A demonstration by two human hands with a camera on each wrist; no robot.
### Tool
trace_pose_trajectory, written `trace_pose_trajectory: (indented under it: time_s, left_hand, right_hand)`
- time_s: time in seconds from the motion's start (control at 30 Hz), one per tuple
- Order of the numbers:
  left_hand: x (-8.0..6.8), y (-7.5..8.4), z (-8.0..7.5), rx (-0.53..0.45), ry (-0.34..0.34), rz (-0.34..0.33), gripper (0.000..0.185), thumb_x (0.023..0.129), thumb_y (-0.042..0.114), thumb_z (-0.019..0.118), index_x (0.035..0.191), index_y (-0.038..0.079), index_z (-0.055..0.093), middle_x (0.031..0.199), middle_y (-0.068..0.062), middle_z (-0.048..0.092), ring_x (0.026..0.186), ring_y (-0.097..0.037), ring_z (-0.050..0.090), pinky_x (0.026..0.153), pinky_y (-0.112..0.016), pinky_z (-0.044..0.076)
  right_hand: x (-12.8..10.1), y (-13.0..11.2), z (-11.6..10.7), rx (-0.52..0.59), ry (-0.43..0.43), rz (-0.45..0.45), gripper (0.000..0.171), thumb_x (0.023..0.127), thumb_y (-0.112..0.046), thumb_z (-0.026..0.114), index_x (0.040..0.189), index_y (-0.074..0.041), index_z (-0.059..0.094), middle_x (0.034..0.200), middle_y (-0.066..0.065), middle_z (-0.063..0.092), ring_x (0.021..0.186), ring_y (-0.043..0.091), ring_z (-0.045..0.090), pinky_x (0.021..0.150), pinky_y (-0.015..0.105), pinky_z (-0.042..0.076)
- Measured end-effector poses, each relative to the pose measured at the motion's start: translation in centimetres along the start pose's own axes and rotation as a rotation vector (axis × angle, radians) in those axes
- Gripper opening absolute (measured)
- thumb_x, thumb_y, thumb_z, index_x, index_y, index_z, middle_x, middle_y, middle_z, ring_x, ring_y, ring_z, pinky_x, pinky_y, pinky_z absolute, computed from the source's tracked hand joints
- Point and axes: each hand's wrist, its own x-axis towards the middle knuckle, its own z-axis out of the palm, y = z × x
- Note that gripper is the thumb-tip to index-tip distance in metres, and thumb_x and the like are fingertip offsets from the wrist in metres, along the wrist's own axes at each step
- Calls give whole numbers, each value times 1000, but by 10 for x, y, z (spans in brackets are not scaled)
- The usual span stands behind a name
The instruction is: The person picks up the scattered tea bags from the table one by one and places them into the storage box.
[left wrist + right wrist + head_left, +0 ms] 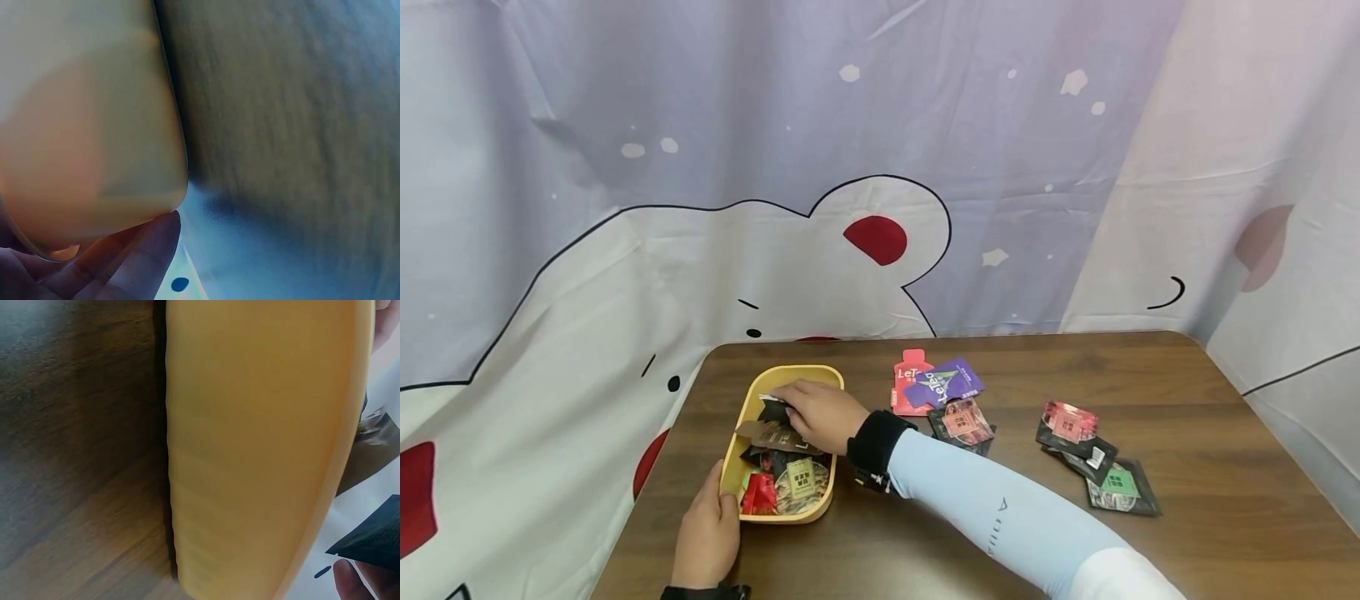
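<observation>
A yellow plastic bin (827, 502) with rounded corners stands at the table's left side, holding several packets. My left hand (707, 533) grips its near left corner, thumb at the rim and fingers (153, 250) against the outer wall. Over the far part of the bin, my right hand (826, 414) pinches a dark sachet (774, 409), whose edge (375, 528) shows beside the fingertips in the right wrist view. A brown packet (775, 435), a dark packet with a yellow-green label (802, 477) and a red packet (760, 495) lie inside the bin, partly overlapping.
Right of the bin, a red packet (904, 392), a purple packet (951, 382) and a pink-labelled dark sachet (962, 422) overlap. Farther right lie a red-labelled sachet (1067, 423) and a green-labelled sachet (1122, 487) on the wooden table (1217, 467). A printed curtain (1037, 167) hangs behind.
</observation>
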Motion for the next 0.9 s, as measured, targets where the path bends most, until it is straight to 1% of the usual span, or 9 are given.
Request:
trace_pose_trajectory:
  time_s: [0.1, 0.17, 0.23, 0.33, 0.4, 0.5, 0.67, 0.8, 0.9]
  left_hand:
    - [0, 0, 0, -3, -4, -2, 57, 104, 10, 31, 159, -3, 20, 154, -36, 37, 140, -51, 42, 111, -65, 38]
    - [0, 0, 1, -6, -8, -4, 58, 104, 10, 31, 159, -3, 20, 154, -35, 37, 140, -51, 41, 111, -65, 37]
    - [0, 0, 0, -8, -15, -5, 58, 105, 11, 31, 159, -3, 19, 155, -35, 36, 141, -51, 41, 111, -65, 37]
    - [1, -1, 0, -9, -16, 0, 58, 105, 11, 30, 160, -3, 19, 154, -35, 37, 141, -51, 41, 111, -65, 37]
    - [1, -1, 0, -10, -16, 3, 58, 105, 10, 31, 159, -3, 19, 154, -35, 37, 140, -51, 41, 111, -65, 37]
    - [0, -1, 0, -13, -13, 4, 58, 105, 10, 31, 159, -3, 19, 154, -35, 37, 140, -51, 42, 111, -65, 37]
    - [0, -1, 0, -15, -22, -12, 58, 104, 10, 30, 160, -2, 18, 154, -35, 37, 141, -50, 40, 111, -64, 37]
    - [-1, 0, 0, -17, -20, -23, 59, 104, 11, 29, 160, -2, 17, 154, -34, 37, 142, -50, 41, 111, -63, 38]
    - [-1, 0, 0, -20, -14, -20, 59, 104, 10, 29, 160, -2, 18, 153, -35, 38, 141, -50, 42, 111, -63, 38]
  right_hand:
    - [1, -1, -1, -1, -17, 12, 45, 106, -24, 48, 150, -20, 47, 138, 1, 61, 128, 15, 60, 111, 30, 47]
    - [1, 0, -1, 1, -31, 12, 49, 107, -30, 48, 154, -20, 42, 142, 2, 59, 131, 16, 58, 113, 31, 45]
    - [0, 0, -1, 17, -58, 16, 60, 105, -42, 49, 159, -21, 33, 151, 3, 52, 139, 17, 51, 119, 34, 40]
    - [-1, 2, 0, 32, -98, 13, 79, 100, -60, 48, 163, -23, 19, 164, 4, 36, 152, 19, 34, 126, 41, 28]
    - [-2, 3, 0, 37, -118, 16, 86, 96, -67, 48, 164, -24, 16, 168, 4, 27, 157, 20, 24, 128, 45, 21]
    - [-5, 5, 2, 41, -116, 15, 85, 96, -68, 48, 163, -24, 20, 168, 5, 27, 158, 20, 21, 129, 48, 18]
    - [-15, 13, 1, 79, -100, 37, 81, 98, -63, 50, 162, -21, 24, 167, 8, 28, 157, 22, 22, 129, 49, 17]
    - [-31, 23, -3, 123, -96, 81, 78, 99, -57, 53, 162, -20, 26, 167, 8, 29, 157, 22, 23, 129, 48, 15]
    - [-47, 35, -6, 150, -83, 117, 77, 100, -54, 54, 162, -17, 27, 166, 10, 30, 157, 26, 23, 129, 50, 15]
